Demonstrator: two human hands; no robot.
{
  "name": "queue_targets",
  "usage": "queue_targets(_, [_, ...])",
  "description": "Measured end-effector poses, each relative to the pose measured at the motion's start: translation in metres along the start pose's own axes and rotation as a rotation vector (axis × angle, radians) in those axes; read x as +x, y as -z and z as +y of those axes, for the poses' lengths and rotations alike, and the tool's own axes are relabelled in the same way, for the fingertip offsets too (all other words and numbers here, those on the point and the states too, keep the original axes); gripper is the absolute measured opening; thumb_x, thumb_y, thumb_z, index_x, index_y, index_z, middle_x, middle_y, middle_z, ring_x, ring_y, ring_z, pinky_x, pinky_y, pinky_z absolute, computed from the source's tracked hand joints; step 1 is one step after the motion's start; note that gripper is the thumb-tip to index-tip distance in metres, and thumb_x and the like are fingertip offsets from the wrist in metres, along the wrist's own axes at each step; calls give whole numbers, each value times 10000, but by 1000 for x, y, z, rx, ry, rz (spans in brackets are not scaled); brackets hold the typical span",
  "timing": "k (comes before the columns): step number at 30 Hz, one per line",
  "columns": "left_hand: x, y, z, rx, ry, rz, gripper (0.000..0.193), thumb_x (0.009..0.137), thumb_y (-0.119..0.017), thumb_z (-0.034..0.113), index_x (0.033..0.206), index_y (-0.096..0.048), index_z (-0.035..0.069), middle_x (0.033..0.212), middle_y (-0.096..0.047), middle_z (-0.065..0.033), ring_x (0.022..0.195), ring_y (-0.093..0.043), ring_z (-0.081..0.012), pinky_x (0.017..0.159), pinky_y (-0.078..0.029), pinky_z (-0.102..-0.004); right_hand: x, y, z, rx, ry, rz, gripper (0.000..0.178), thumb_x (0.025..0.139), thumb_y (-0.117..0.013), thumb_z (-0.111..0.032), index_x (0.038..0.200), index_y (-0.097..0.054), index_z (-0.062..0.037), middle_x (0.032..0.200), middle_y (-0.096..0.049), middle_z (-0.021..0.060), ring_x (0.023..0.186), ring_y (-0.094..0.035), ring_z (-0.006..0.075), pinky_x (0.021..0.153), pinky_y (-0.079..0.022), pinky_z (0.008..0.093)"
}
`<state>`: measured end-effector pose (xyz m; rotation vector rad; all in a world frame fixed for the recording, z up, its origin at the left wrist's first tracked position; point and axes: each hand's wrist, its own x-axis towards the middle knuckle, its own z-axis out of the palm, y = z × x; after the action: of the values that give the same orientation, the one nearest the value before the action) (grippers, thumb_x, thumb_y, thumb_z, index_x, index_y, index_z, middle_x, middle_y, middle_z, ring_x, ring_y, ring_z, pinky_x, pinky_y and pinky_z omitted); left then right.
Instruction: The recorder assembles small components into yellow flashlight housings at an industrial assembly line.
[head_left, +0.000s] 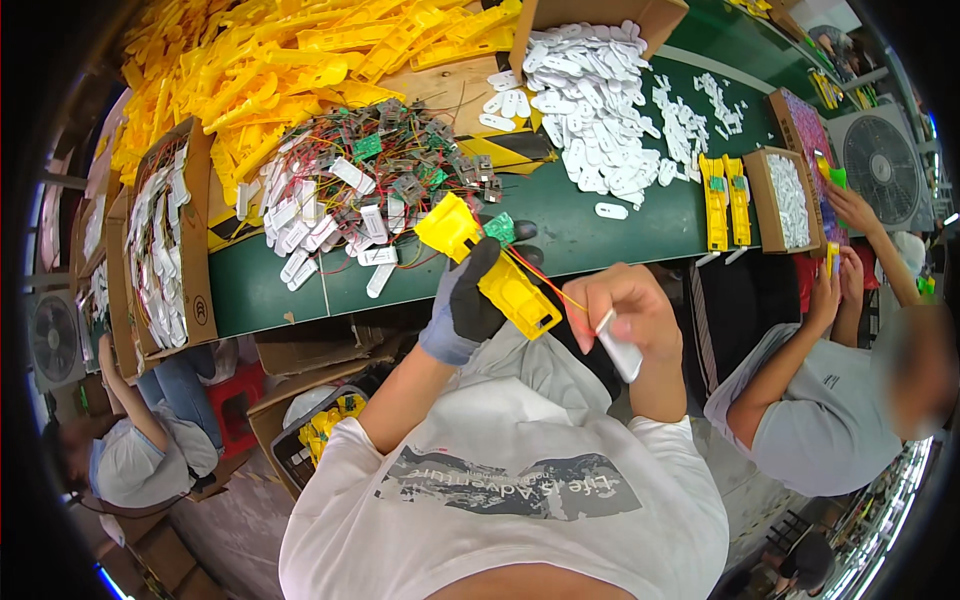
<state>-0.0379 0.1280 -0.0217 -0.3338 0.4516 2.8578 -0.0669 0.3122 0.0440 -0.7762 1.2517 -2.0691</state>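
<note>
My left hand [468, 305], in a grey and black glove, grips a long yellow plastic housing [515, 297] tilted in front of my chest. A small green circuit board [499, 229] sits against the housing's far side, by the gloved fingertips. Red and yellow wires [545, 278] run from around the board toward my right hand. Bare and closed, my right hand [632, 315] pinches a white plastic piece [621, 352] with a rounded end, clear of the housing. Just beyond the left hand, a heap of wired circuit boards and white parts [372, 185] lies on the green table.
Yellow housings [250, 90] are piled at the back left. White oval plates [600, 110] spill from a cardboard box [655, 18]. Two yellow housings [714, 205] lie near a box of small white parts [789, 200]. Another person [830, 390] works at the right, one at the left.
</note>
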Motion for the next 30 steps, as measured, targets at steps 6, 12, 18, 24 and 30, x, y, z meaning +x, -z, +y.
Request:
queue_targets(6, [5, 4, -2, 347, 3, -192, 428, 858, -569, 296, 1172, -447, 32, 927, -557, -110, 822, -558, -215, 712, -476, -357, -24, -4, -13, -875, -115, -139, 129, 743, -646, -167, 805, -642, -54, 775, -629, 81, 706, -589, 235, 642, -468, 306])
queue_targets(12, [-8, 19, 2, 977, -250, 51, 232, 798, -593, 17, 1027, -562, 33, 991, -601, -87, 872, -587, -182, 787, -481, -337, -22, 1, -19, -794, 18, 408, 336, 740, -692, -142, 1048, -602, -40, 930, -643, 101, 832, -630, 199, 724, -486, 296])
queue_targets(18, [1, -3, -9, 1100, -384, -37, 306, 727, -662, -3, 1018, -572, 26, 949, -614, -62, 859, -579, -159, 788, -463, -287, -11, 4, -6, -767, 251, 450, 157, 723, -701, -41, 866, -645, -10, 889, -655, 113, 775, -640, 199, 713, -490, 283])
queue_targets(24, [1, 21, -11, 981, -362, 99, 444, 690, -686, -11, 1095, -510, 25, 991, -590, -80, 864, -587, -171, 798, -475, -297, -11, 11, 6, -691, 244, 496, 124, 713, -704, -12, 828, -660, -2, 844, -663, 113, 746, -642, 194, 685, -494, 267])
queue_targets(30, [-6, 16, -15, 1033, -452, 138, 557, 656, -710, -12, 1144, -443, 22, 1020, -570, -99, 909, -585, -185, 802, -490, -310, -10, 21, 11, -715, 148, 461, 109, 725, -709, -80, 823, -696, -36, 745, -661, 80, 647, -619, 157, 584, -460, 248])
